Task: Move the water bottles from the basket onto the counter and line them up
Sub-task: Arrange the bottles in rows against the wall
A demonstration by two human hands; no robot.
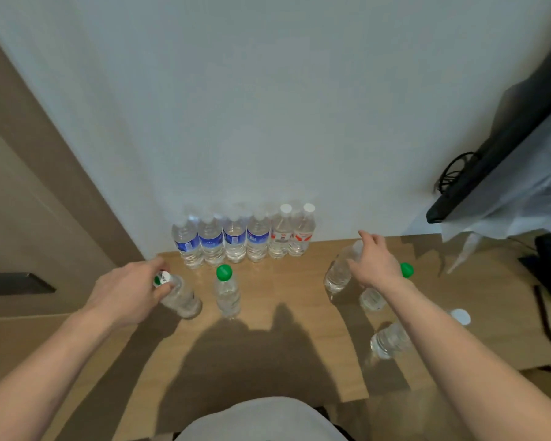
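Landmark: the row of six water bottles [242, 238] standing upright side by side against the white wall [252, 90] at the back of the wooden counter [283, 329].
Row labels: the four on the left carry blue bands [210, 240], the two on the right carry red-and-white bands [291, 237] and white caps; the printing is too blurred to read.
Left hand [131, 289]: in front of the row's left end, fingers curled round the neck of a tilted clear bottle [180, 297] whose base rests on the counter; its cap [162, 278] shows green and white with writing I cannot make out.
Green-capped bottle [226, 292]: upright, just in front of the row, beside the tilted bottle and apart from it.
Right hand [374, 261]: in front of and to the right of the row, fingers closed over the top of a leaning unlabelled bottle [339, 272].
Second green-capped bottle [372, 297]: right of the row, partly hidden under the right wrist, only its green cap [407, 269] and lower body showing.
Nearest bottle [392, 340]: furthest in front of the row on the right, white cap [460, 316], crossed by the right forearm.
Basket: not in view.
Dark monitor [503, 148]: well to the right of the row, with black cables [455, 171].
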